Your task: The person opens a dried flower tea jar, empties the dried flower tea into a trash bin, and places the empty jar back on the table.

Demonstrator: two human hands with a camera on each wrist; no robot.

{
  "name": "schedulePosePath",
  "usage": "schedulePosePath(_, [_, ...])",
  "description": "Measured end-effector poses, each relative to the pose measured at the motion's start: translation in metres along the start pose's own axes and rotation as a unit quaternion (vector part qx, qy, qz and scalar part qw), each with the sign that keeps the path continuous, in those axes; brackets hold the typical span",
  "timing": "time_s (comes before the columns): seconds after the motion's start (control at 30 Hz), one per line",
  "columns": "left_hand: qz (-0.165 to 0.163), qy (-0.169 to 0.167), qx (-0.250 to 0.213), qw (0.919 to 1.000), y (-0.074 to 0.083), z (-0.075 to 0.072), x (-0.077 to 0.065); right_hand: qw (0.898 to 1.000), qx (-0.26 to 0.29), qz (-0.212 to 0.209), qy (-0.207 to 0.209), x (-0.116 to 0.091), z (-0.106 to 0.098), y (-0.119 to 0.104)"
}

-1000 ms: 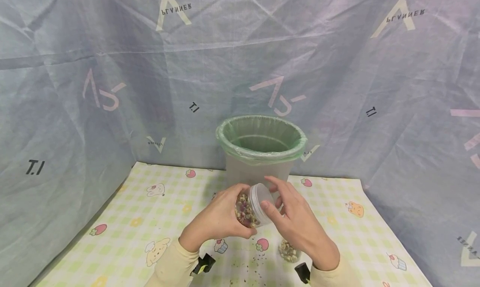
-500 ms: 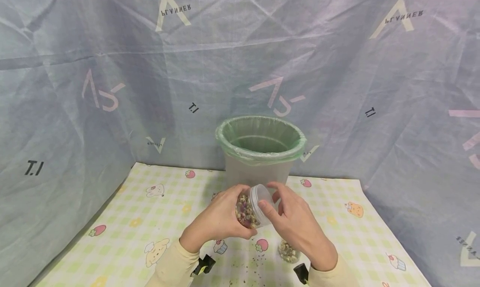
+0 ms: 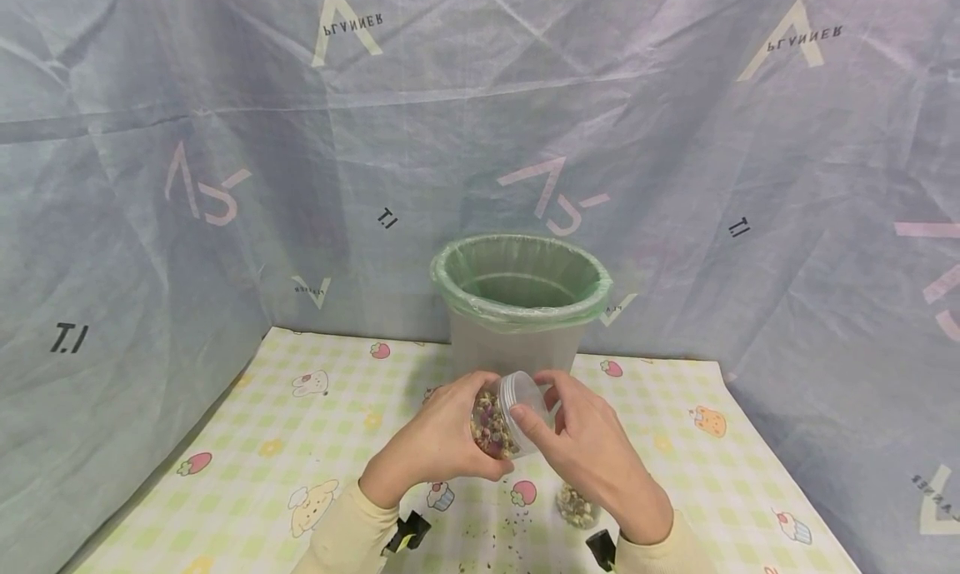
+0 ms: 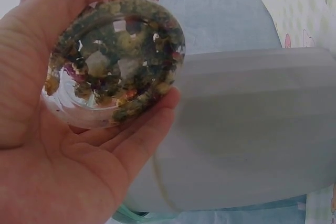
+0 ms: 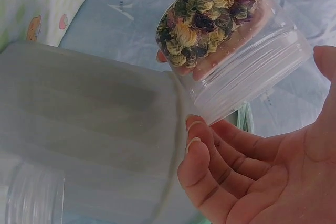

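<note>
Gripping a tilted jar [image 3: 492, 432] of dried flowers [image 5: 197, 30] in left hand [image 3: 442, 432], pinching its top [image 5: 257, 69] in right hand [image 3: 600, 441], near a bin [image 3: 517, 347]

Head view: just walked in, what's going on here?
A person's left hand holds a tilted clear jar of dried flowers, with the right hand at its ribbed end. A second jar sits on the tablecloth, partly hidden by the right hand. Behind stands a lined bin; small crumbs lie in front.
</note>
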State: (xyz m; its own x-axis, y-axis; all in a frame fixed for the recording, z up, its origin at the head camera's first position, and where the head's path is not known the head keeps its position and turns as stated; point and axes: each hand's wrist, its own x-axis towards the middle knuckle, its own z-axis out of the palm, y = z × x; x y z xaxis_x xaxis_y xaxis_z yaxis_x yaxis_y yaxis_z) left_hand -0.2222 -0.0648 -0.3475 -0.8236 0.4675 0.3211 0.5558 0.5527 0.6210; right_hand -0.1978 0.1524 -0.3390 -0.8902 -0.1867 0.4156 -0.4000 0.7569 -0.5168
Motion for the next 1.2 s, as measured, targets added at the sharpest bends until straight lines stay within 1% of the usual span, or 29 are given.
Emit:
schedulePosePath(0.2, [0.002, -0.003, 0.0, 1.0, -0.0004, 0.0005, -0.0005, 1.0, 0.0, 0.003, -0.004, -0.0004, 0.001, -0.0002])
schedulePosePath(0.4, [0.005, -0.005, -0.002, 1.0, -0.0012, 0.0003, -0.0002, 1.0, 0.001, -0.004, -0.007, -0.0002, 0.001, 0.0005])
schedulePosePath(0.53, [0.008, -0.005, -0.004, 0.9999, -0.0016, 0.0003, 0.0, 1.0, 0.007, -0.012, -0.016, -0.0004, -0.0002, 0.0016])
schedulePosePath(1.0, [0.013, -0.005, -0.013, 0.9998, -0.0037, 0.0004, 0.0003, 0.997, 0.022, -0.065, -0.041, 0.0007, -0.0045, 0.0054])
schedulePosePath(1.2, [0.012, -0.008, -0.011, 0.9998, -0.0042, 0.0003, 0.0004, 0.995, 0.02, -0.089, -0.04, -0.0001, -0.0069, 0.006])
